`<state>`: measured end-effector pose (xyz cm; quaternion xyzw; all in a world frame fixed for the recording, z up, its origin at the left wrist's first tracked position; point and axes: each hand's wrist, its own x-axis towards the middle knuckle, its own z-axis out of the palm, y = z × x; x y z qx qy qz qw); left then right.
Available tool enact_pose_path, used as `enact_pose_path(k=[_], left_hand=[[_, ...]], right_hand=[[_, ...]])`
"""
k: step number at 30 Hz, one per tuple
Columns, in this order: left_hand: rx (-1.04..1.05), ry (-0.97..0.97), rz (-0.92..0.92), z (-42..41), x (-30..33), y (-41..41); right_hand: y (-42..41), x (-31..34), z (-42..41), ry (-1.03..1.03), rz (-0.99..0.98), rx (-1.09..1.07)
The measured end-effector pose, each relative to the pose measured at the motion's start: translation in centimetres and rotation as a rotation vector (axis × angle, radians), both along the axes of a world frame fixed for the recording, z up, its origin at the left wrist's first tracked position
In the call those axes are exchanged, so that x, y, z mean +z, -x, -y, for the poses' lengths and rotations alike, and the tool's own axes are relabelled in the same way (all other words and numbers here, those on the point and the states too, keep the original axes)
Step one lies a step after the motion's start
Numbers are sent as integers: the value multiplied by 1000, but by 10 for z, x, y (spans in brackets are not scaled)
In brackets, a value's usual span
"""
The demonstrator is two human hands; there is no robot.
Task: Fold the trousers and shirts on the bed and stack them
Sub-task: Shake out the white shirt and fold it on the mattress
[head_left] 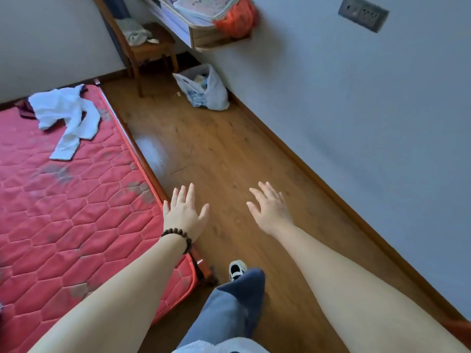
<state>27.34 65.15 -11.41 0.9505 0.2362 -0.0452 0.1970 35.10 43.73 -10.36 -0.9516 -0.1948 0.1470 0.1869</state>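
Lying crumpled at the far end of the red quilted mattress, well apart from your empty, spread left hand and right hand, the white cloth shirt looked light, limp, best pinched at its shoulders.

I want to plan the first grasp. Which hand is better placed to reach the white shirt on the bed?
Probably the left hand: it hovers open at the mattress edge, on the white shirt's side. The right hand is open over the floor, farther away.
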Motion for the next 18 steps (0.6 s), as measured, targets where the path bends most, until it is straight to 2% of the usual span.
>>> enact_pose_path(k=[5, 11, 18], left_hand=[[93, 0, -15, -18, -10, -90], [228, 18, 13, -61, 5, -210], [413, 13, 35, -120, 23, -279]], right_hand=[[-109, -10, -17, -3, 23, 43], [-252, 5, -79, -7, 43, 172], [-352, 19, -161, 7, 28, 327]])
